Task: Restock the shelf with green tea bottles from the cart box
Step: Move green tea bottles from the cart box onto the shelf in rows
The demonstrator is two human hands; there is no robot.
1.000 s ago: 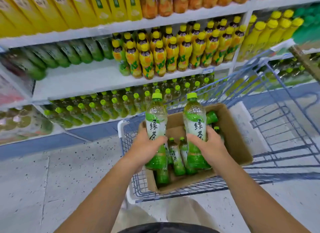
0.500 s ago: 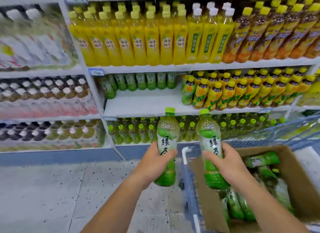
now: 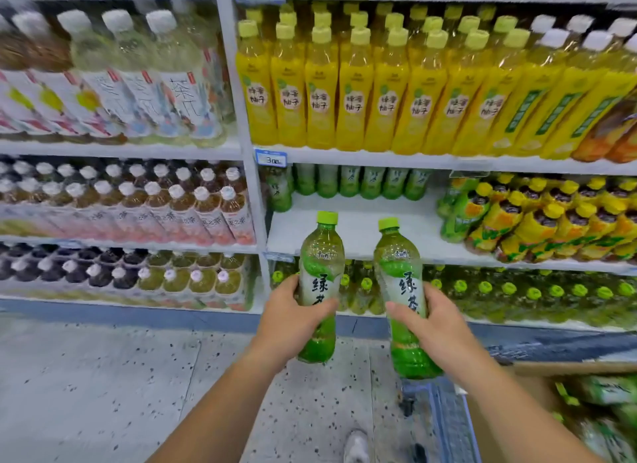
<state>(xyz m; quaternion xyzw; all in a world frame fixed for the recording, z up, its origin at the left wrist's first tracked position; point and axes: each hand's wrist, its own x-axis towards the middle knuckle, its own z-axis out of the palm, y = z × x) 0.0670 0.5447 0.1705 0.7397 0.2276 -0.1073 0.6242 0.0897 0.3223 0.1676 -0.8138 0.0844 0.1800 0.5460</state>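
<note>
1. The left hand [image 3: 293, 314] is clamped round the left bottle [image 3: 319, 280]. The thumb lies across the front of the label and the fingers curl round its left side.
2. That grip sits at the lower half of the label. The neck and green cap stand clear above the hand, and the green base shows below it.
3. The right hand [image 3: 437, 324] is clamped round the right bottle [image 3: 401, 290] in the mirrored way, with the thumb across the front and the fingers wrapped round the right side.
4. Here too the hand is low on the label, with the shoulder and cap free above it and the base sticking out below the thumb.
5. Both bottles are held nearly upright with their caps up and their tops leaning a little toward each other. They are side by side but apart, with a gap between them.
6. Neither bottle rests on anything. Both are in the air in front of the shelf [image 3: 362, 228], and their caps show against its bare white board.
7. At the back of that shelf stands a row of green bottles [image 3: 348, 181]. To the right of the bare patch are yellow-capped bottles [image 3: 537, 221].
8. The shelf above carries tall yellow bottles [image 3: 355, 94], and the one below is filled with green-capped bottles [image 3: 510, 290].
9. The cart [image 3: 448, 421] is at the lower right, below the right hand. The box [image 3: 510, 411] sits in it, with more green bottles lying inside, blurred.
10. Under the arms is a speckled floor [image 3: 103, 376], with a shoe [image 3: 356, 447] at the bottom edge.
</note>
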